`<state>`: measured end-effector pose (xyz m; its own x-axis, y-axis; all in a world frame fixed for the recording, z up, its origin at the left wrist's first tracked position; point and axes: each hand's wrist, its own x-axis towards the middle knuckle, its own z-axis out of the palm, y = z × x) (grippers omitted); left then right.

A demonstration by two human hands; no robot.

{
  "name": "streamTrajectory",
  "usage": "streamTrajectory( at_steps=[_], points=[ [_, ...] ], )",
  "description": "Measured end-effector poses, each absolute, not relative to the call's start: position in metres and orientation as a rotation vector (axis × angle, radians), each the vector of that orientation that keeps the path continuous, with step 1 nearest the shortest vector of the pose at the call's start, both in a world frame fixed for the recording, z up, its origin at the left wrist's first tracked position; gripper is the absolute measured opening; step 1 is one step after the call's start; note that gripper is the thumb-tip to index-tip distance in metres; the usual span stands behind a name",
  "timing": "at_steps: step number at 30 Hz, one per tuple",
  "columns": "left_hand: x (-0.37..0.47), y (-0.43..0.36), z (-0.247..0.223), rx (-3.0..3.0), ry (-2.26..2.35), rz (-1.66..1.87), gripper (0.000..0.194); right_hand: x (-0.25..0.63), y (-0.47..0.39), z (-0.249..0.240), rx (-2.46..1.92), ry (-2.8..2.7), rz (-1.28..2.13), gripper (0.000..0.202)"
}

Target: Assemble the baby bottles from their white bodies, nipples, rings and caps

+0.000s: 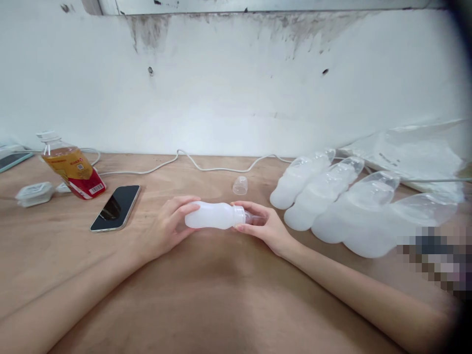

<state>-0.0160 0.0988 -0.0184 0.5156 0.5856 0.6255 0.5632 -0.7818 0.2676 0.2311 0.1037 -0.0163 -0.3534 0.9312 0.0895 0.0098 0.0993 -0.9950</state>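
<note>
A frosted white baby bottle [212, 215] lies on its side between my hands, over the middle of the wooden table. My left hand [175, 221] grips its base at the left end, with the fingers above and the thumb below. My right hand [267, 227] holds the ringed collar at the other end between thumb and fingers. The clear teat points right, into the hollow of the right hand. Just behind the bottle a small clear cap [240, 185] rests on the table.
Several frosted bottles [317, 196] with clear caps lie at the right, by a white plastic bag [416, 152]. A black phone [116, 207], a drink bottle [75, 169] and a small plastic box [35, 194] are at left. A white cable [199, 168] runs along the wall.
</note>
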Motion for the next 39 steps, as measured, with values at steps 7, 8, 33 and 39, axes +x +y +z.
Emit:
streamTrajectory(
  at_steps=[7, 8, 33, 39],
  points=[
    [-0.014, 0.097, -0.014, 2.329, 1.174, 0.911, 0.043, 0.231, 0.104, -0.017, -0.963, -1.567, 1.359, 0.046],
    [-0.014, 0.098, -0.014, 2.332, 1.190, 0.856, 0.038, 0.231, 0.104, -0.017, -0.980, -1.575, 1.346, 0.046],
    [-0.016, 0.095, -0.018, 2.613, 1.026, 0.939, 0.049, 0.234, 0.101, -0.016, -0.947, -1.681, 1.302, 0.048],
    [-0.012, 0.098, -0.020, 2.483, 1.104, 1.113, 0.045, 0.228, 0.109, -0.009, -0.891, -1.721, 1.264, 0.055]
  ],
)
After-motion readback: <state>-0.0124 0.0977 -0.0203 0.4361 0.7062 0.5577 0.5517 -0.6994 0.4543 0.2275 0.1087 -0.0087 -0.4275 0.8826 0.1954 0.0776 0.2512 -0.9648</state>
